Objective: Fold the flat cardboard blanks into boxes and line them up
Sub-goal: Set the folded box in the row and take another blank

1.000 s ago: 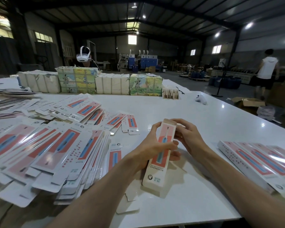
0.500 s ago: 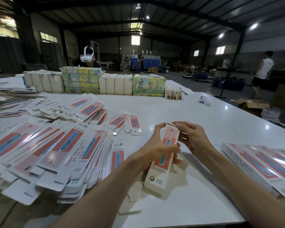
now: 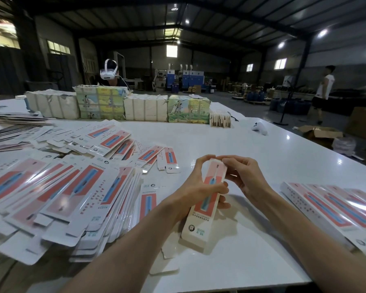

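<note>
step: closing the top end of the long narrow white-and-coral cardboard box with a blue toothbrush print [image 3: 206, 206]; my read is that the body is already squared up and only the end tuck is left.
how to do it well: keep the body square with my left hand, fold the small side tabs in first, then bend the white top flap [image 3: 215, 161] on its crease and slide the tongue straight in. Don't force it or the thin card will buckle.
left hand [image 3: 195, 187]: curled round the middle of the box, thumb across the printed face, forefinger up at the top edge. Firm grip.
right hand [image 3: 244, 176]: fingers bent, tips pinching or pressing the top flap. Rest of the hand is off the box.
box position: tilted, top end away from me, held above the glossy white table [image 3: 230, 142]. Lower end close to the table; can't tell if it touches or if that end is closed.
blanks: fanned pile of flat printed cardboard blanks [image 3: 57, 193] on the table to my left.
finished row: folded boxes lying side by side [image 3: 334, 208] to my right; this one should go beside them.
risk: squeezing too hard mid-body caves the box walls in.
</note>
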{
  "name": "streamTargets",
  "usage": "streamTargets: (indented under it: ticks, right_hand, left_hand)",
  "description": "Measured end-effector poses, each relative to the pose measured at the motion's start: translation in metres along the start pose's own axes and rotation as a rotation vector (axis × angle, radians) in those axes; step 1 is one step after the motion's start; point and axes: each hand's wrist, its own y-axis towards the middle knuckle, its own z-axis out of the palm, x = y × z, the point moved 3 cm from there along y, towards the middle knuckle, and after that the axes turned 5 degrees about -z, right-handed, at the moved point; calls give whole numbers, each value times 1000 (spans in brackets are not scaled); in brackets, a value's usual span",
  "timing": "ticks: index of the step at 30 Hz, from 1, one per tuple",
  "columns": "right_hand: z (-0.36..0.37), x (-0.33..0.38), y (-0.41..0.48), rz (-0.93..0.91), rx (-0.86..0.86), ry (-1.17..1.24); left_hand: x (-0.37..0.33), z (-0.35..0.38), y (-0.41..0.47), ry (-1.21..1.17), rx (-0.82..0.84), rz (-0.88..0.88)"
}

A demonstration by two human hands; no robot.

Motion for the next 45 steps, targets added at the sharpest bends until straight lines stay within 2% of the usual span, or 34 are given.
streamTargets:
  ticks: [7,18,22,24,27,31,35,38,41,45]
  right_hand:
    - [6,-8,-2,-63,79,-14]
    - [-1,-5,-2,-96,84,-90]
    - [4,-9,-4,-113,75,-101]
    - [9,-10,-5,-136,77,-179]
    - [13,-10,-7,-235,83,-475]
    - [20,-8,-14,-369,149,-656]
    - [28,-9,-19,-324,211,-840]
    - [35,-5,-24,-284,235,-948]
    - [34,7,-25,-315,213,-984]
    - [7,22,-35,-293,82,-1099]
  left_hand:
    - [-1,-10,2,-85,-96,14]
    - [2,-9,2,-84,-53,10]
    - [6,-11,5,-214,-70,3]
    - [8,-12,7,-252,-97,-19]
    - [9,-17,10,-257,-195,-48]
    - [9,-16,10,-494,-249,-38]
    - [3,-11,8,-652,-142,9]
    - [2,-8,2,-566,-129,37]
    - [-1,-11,-1,-514,-245,56]
    - [0,-11,-1,-67,-361,45]
